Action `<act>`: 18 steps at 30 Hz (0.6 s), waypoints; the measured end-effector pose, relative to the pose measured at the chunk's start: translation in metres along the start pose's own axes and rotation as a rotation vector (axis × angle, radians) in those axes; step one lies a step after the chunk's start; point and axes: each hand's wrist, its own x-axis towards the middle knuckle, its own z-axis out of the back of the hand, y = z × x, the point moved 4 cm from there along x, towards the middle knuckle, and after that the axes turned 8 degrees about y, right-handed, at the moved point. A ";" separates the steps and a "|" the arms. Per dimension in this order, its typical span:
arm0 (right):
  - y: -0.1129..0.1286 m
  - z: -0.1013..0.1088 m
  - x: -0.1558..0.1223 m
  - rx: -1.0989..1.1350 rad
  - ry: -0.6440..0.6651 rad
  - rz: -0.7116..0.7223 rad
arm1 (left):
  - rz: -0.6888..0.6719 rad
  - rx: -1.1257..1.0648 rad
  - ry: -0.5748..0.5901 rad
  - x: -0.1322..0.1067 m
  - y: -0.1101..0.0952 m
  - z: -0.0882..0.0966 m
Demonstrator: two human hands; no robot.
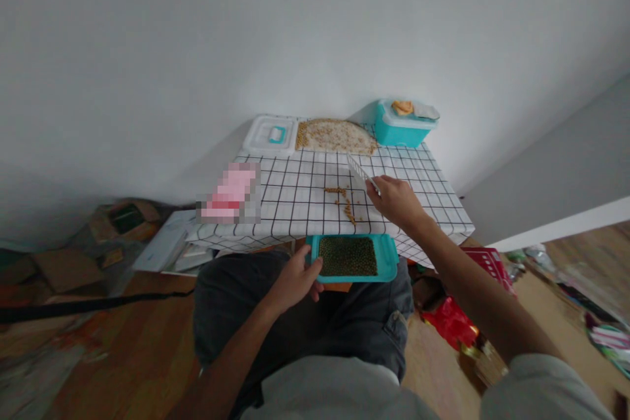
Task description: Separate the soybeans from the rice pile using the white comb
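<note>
My left hand (300, 275) is closed on the left end of a teal plastic box (387, 262), held at the table's front edge above my lap. Small dark green beans, much like mung beans, cover the bottom of the box. My right hand (394, 198) grips a thin, whitish slotted tool (359, 169) whose far end points to the back left, low over the tabletop. Just left of this hand, a few short lines of tan beans (349, 210) lie loose on the checked cloth (290, 190).
At the back lies a wide heap of tan beans (337, 134) against the wall. Left of it is a white lid (266, 134) with a teal handle. A lidded teal box (403, 128) stands back right, cloths on top. A blurred pink item (231, 190) lies front left.
</note>
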 end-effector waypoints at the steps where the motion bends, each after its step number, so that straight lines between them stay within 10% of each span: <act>1: 0.005 -0.001 -0.004 -0.007 0.008 0.009 | 0.001 0.000 0.003 0.000 0.000 0.000; 18: 0.042 0.000 -0.035 -0.058 0.081 0.091 | -0.007 -0.037 -0.014 -0.002 0.001 0.000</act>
